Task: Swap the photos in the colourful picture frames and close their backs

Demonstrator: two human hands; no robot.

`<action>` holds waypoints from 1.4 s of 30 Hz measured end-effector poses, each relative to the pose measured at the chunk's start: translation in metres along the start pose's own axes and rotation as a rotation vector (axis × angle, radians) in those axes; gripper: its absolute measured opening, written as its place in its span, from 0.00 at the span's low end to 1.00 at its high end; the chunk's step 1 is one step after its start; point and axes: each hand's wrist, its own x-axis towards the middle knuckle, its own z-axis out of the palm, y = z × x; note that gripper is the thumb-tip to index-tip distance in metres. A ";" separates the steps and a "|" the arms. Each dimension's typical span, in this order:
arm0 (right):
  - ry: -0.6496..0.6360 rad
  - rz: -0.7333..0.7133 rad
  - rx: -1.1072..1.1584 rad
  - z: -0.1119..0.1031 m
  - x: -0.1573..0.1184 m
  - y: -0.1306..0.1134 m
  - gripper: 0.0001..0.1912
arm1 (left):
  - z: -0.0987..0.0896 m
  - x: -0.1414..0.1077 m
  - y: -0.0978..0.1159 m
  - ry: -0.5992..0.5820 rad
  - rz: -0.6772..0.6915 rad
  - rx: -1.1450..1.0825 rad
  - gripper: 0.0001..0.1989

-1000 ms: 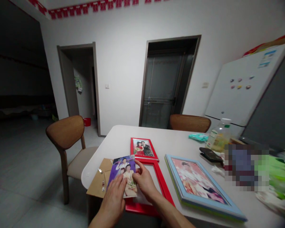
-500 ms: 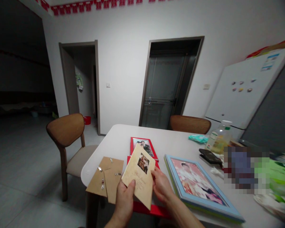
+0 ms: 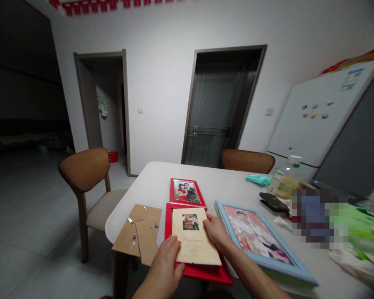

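Observation:
A cream card [image 3: 195,245] with a small photo and faint print lies over a red frame [image 3: 195,272] at the table's front edge. My left hand [image 3: 166,263] is at the card's left edge, fingers closed on it. At its upper right edge, my right hand [image 3: 216,229] pinches the card. Behind it lies a second red frame [image 3: 187,192] holding a photo of two people. To the left, two brown backing boards [image 3: 148,241] with metal clips overlap. A blue frame [image 3: 264,238] with a pink picture rests at the right.
On the white table [image 3: 162,172], a bottle [image 3: 285,178], a black object [image 3: 274,202], a teal packet [image 3: 258,179] and green bags [image 3: 361,224] lie towards the right. Wooden chairs stand at the left [image 3: 85,170] and behind [image 3: 247,161].
The card has gone from tilted in the air to nearly flat over the near red frame. Both hands moved with it, and the photo in the far red frame is now uncovered.

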 end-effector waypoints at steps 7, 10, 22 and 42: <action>0.030 -0.092 -0.318 -0.003 0.005 -0.004 0.17 | -0.006 0.001 0.005 -0.076 0.019 0.108 0.21; 0.034 -0.091 -0.409 -0.004 0.005 -0.004 0.15 | -0.008 0.002 0.008 -0.106 0.003 0.107 0.21; -0.031 -0.328 -0.420 0.016 -0.024 -0.041 0.19 | -0.088 -0.025 -0.065 -0.092 -0.239 0.323 0.33; -0.195 -0.409 -0.118 -0.006 -0.070 -0.049 0.21 | -0.051 0.002 -0.006 0.007 -0.026 0.260 0.22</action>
